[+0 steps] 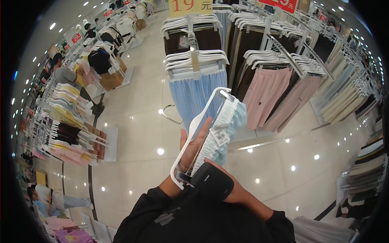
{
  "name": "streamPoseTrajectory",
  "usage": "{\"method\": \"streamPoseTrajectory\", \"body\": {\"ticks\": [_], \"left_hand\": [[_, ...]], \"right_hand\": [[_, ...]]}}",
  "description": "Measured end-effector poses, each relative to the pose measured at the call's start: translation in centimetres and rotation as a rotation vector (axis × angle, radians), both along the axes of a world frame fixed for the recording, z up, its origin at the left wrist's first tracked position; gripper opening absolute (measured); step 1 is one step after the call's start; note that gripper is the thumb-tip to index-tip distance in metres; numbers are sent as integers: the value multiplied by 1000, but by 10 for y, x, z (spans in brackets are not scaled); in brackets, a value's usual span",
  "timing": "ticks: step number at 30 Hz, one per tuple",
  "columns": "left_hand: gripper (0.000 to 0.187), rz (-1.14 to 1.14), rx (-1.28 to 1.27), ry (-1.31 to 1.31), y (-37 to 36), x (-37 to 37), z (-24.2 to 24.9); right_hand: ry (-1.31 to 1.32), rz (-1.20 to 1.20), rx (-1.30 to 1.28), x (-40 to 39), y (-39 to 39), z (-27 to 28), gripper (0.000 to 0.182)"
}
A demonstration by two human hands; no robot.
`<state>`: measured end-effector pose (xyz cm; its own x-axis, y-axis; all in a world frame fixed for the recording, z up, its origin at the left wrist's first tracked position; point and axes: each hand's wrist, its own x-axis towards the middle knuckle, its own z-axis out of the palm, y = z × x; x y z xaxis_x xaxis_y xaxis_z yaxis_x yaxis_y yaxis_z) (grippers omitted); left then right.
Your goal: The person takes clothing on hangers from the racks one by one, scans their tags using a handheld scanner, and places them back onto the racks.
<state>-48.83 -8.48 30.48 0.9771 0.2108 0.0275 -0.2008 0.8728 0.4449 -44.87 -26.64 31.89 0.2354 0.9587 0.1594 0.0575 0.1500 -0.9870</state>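
Observation:
A white clothes hanger (197,120) with metal clips is tilted in front of me. Clipped along it is a pale blue garment (233,121) with a gathered elastic waistband and a white barcode tag (219,137). My left hand (193,148) is around the hanger from behind, fingers pointing upward past its bar. Pressed to the lower end of the garment is my right hand (231,180), its fingers partly hidden. A black rounded device (212,182) covers part of that hand and the hanger's lower clip.
Straight ahead, a rack holds blue checked trousers (198,89) on white hangers under a yellow price sign (190,7). Pink trousers (265,93) hang to its right. More clothing racks (71,117) line the left, where a person (63,73) stands. Folded clothes (368,178) are at right.

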Motion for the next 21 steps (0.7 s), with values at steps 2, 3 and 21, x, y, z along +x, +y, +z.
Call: {"method": "streamPoseTrajectory", "body": {"ticks": [2,3,21], "left_hand": [[88,-43,-78,-77,15,-6,-18],[88,-48,-87,-81,21,-10,-21],[89,-467,84,-53,78,-10,-28]], "right_hand": [[-4,15,32,-9,9,-2,79],[-9,10,23,-15,12,-2,79],[235,-765,-215,-62,-44,-17,16]]}}
